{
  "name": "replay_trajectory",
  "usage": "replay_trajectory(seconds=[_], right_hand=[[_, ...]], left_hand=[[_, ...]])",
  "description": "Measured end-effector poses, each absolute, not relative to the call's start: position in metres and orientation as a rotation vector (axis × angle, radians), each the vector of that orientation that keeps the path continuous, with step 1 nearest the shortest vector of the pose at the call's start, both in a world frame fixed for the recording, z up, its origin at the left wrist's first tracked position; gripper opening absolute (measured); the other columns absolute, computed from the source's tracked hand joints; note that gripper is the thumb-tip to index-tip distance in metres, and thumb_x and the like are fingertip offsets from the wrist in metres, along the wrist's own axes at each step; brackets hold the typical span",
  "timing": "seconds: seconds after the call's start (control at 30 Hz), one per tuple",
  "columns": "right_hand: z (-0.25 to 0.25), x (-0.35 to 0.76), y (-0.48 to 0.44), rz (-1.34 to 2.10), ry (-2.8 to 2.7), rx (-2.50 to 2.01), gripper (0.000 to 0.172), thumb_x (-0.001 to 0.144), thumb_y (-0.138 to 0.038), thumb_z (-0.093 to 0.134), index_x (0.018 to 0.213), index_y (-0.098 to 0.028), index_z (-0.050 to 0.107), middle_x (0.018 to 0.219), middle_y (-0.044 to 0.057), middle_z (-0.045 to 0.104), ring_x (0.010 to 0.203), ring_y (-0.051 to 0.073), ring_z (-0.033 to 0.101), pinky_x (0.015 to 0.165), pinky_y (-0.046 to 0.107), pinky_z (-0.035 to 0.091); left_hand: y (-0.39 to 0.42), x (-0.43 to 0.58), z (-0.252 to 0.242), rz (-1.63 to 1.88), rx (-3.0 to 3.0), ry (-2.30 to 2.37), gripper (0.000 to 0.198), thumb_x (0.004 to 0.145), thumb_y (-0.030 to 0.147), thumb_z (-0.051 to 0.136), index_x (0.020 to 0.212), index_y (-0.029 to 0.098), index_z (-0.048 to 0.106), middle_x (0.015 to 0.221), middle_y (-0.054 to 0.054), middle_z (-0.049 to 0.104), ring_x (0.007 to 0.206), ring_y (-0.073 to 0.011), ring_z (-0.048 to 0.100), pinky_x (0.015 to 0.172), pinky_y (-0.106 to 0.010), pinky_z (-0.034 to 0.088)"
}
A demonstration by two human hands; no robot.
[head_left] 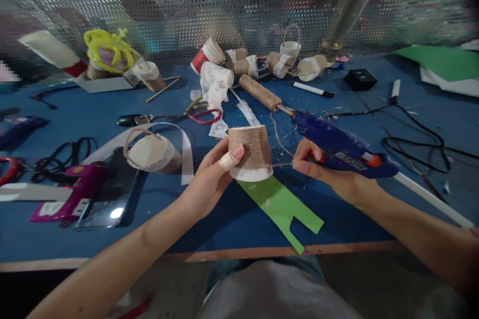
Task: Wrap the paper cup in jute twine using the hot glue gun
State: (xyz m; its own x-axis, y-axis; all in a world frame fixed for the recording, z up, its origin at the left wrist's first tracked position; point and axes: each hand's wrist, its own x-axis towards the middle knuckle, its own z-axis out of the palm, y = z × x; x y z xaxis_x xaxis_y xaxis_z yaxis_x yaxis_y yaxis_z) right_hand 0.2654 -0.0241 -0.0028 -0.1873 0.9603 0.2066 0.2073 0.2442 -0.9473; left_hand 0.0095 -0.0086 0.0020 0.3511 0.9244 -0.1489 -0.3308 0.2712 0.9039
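The left hand (213, 174) grips a twine-wrapped cup (254, 147) between thumb and fingers, the thumb pressed on its near side and bearing a pale wrap. The cup is held near the front edge of the bench (149, 239), above a green cutout (277, 204) with a notched end. Coils cover most of its wall; a white band shows bare along the lower edge.

The right hand (324, 167) pinches the twine (283, 164) between thumb and fingertips, just right of the cup. A short length runs from the pinch to the cup's lower part — the rest curves up towards the spool (259, 92). A blue glue gun (333, 137) sits just beyond this hand, its nozzle near the spool's end; whether the fingers touch it, I cannot tell.

Left of the cup, a handled cup (153, 154) tilts beside a phone (107, 204) and a purple glue gun (73, 194). Red-handled scissors (205, 116) lie beyond, near white lace (215, 92). Farther back are more small cups, a marker (312, 89) and a black adapter (360, 79); a tall bottle (348, 17) leans by the perforated screen (179, 10).
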Motion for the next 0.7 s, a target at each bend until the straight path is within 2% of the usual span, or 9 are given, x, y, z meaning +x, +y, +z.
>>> replay_trajectory(seconds=[0.3,0.53,0.7], right_hand=[[0.006,0.261,-0.027,1.027,-1.565,-1.165,0.018,0.083,-0.041,0.084,0.083,-0.029,0.071,0.087,-0.001,0.068,0.082,0.019,0.064,0.076,0.035,0.055],[0.012,0.256,-0.028,0.998,-1.567,-1.207,0.021,0.083,-0.041,0.085,0.077,-0.027,0.070,0.083,-0.001,0.068,0.074,0.017,0.063,0.072,0.034,0.056],[0.015,0.254,-0.027,1.010,-1.568,-1.206,0.019,0.083,-0.040,0.084,0.077,-0.027,0.071,0.082,-0.001,0.068,0.075,0.018,0.065,0.075,0.037,0.059]], left_hand=[[-0.009,0.012,0.005,0.944,0.872,0.798,0.044,0.085,0.051,0.077,0.120,0.023,0.076,0.120,-0.008,0.075,0.112,-0.0289,0.069,0.096,-0.038,0.053],[-0.010,0.012,0.003,0.936,0.854,0.767,0.038,0.083,0.049,0.079,0.112,0.025,0.078,0.117,-0.007,0.077,0.110,-0.0296,0.070,0.094,-0.039,0.055],[-0.010,0.012,0.004,0.942,0.850,0.766,0.035,0.082,0.048,0.080,0.110,0.026,0.079,0.115,-0.007,0.077,0.109,-0.0294,0.070,0.093,-0.040,0.056]])
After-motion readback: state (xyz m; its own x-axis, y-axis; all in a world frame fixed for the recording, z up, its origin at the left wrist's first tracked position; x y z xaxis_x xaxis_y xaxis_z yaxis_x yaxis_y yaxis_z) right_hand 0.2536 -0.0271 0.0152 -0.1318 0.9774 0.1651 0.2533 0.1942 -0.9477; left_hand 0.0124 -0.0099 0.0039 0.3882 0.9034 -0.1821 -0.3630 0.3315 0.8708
